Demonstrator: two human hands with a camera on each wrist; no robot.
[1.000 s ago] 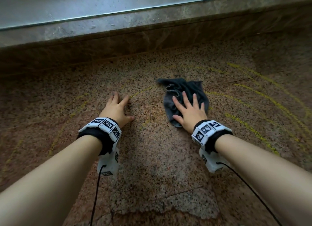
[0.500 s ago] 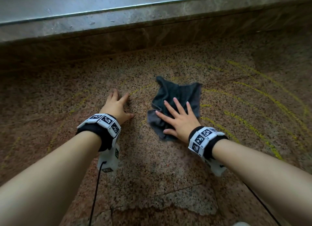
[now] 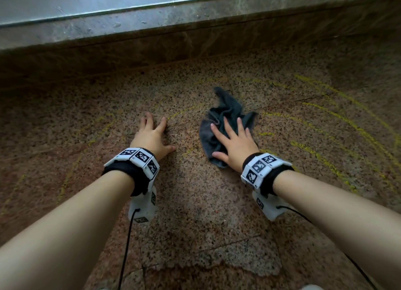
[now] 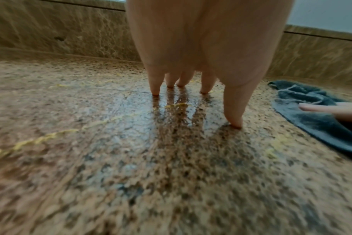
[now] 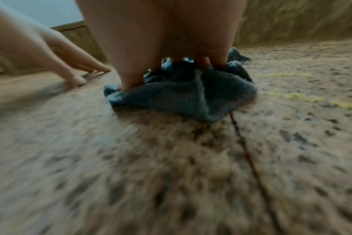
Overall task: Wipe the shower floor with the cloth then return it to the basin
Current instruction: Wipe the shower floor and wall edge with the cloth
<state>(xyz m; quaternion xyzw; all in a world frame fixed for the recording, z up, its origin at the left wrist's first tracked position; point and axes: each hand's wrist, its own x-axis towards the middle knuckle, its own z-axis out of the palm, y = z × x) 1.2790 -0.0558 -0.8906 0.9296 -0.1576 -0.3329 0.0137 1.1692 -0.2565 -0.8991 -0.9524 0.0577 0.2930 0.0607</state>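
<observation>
A dark grey cloth [image 3: 227, 111] lies bunched on the speckled stone shower floor [image 3: 195, 203]. My right hand [image 3: 234, 142] presses flat on it with fingers spread and straight; the right wrist view shows the cloth [image 5: 181, 98] crumpled under my fingertips. My left hand [image 3: 153, 135] rests on the bare wet floor to the left of the cloth, fingers straight, tips [image 4: 233, 122] touching the stone. The cloth's edge [image 4: 316, 120] shows at the right of the left wrist view. No basin is in view.
A raised stone kerb [image 3: 195, 36] runs along the far side, with a pale wall [image 3: 108, 1] above it. Yellow curved streaks [image 3: 347, 124] mark the floor to the right. A crack [image 3: 238, 242] crosses the near floor. Thin black cables hang from both wrist units.
My right hand has slid the cloth to the right and slightly away again, after pulling it left and nearer; the cloth is more bunched. My left hand has stayed planted.
</observation>
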